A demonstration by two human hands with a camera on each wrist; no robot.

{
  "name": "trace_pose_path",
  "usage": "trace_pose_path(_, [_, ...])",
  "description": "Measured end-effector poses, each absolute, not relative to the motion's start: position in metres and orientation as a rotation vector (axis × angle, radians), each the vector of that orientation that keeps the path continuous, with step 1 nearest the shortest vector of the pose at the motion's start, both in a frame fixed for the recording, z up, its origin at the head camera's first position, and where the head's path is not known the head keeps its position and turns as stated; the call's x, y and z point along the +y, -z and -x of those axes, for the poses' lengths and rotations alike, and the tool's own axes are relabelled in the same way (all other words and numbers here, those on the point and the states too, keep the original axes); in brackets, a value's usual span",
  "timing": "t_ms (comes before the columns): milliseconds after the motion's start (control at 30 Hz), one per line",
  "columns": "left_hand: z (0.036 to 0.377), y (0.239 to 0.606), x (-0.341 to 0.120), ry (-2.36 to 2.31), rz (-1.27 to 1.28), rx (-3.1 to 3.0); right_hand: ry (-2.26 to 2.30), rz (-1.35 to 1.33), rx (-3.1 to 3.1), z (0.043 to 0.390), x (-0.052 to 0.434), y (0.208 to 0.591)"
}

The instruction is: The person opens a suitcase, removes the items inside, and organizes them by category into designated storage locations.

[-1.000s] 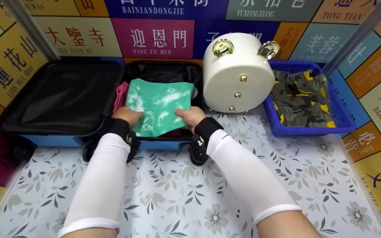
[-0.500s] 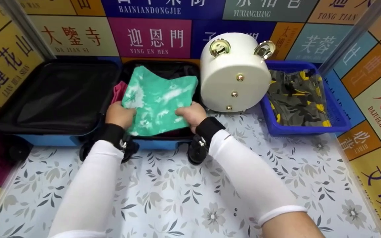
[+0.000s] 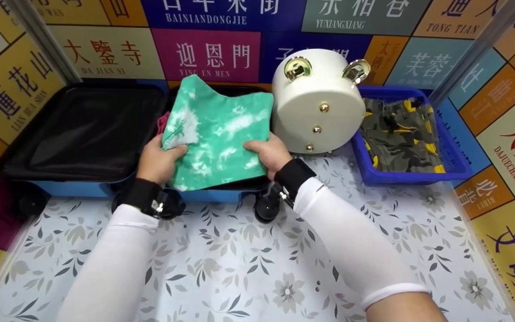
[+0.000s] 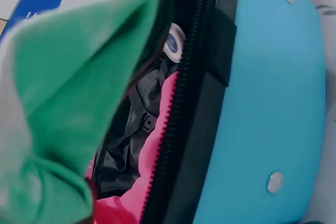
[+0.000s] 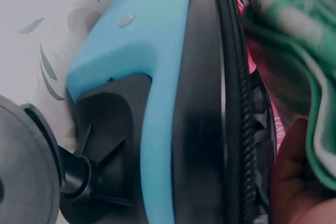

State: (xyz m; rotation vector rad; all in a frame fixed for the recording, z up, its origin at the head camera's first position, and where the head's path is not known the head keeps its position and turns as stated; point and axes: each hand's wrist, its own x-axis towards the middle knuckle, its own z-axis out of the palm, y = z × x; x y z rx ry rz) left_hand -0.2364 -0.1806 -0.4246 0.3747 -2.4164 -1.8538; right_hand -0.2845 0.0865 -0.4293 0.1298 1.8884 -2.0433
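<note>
A folded green-and-white tie-dye garment is held between my two hands over the right half of an open blue suitcase. My left hand grips its left edge with the thumb on top. At the right edge, my right hand pinches it the same way. The left wrist view shows the green cloth raised above the suitcase's zip edge. Below it lie a pink cloth, black lining straps and a small round white item. Most of the suitcase's contents are hidden under the garment.
The suitcase's left half has a black cover. Right of the suitcase stands a white round bag with gold studs and ear-like parts. Beyond it, a blue basket holds a camouflage garment. Black wheels jut out in front.
The tie-dye garment has come up off the suitcase, with its far edge raised, and looks larger. Both hands have spread slightly apart while keeping hold of it.
</note>
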Motion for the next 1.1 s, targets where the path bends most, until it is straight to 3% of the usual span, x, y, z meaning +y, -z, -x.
trace_pose_path(267, [0.229, 0.42, -0.182, 2.357, -0.173, -2.223, 2.182, -0.077, 1.87, 0.273, 0.098, 0.426])
trace_pose_path(700, [0.225, 0.42, -0.149, 2.005, -0.111, -2.285, 2.186, -0.061, 1.959, 0.263, 0.126, 0.425])
trace_pose_path(900, [0.221, 0.41, -0.12, 2.019, -0.059, -2.104, 2.499, -0.016, 1.349, 0.251, 0.151, 0.421])
trace_pose_path(1100, [0.217, 0.402, -0.095, 2.048, 0.0, -1.983, 2.595, 0.252, 1.06, 0.236, 0.168, 0.429])
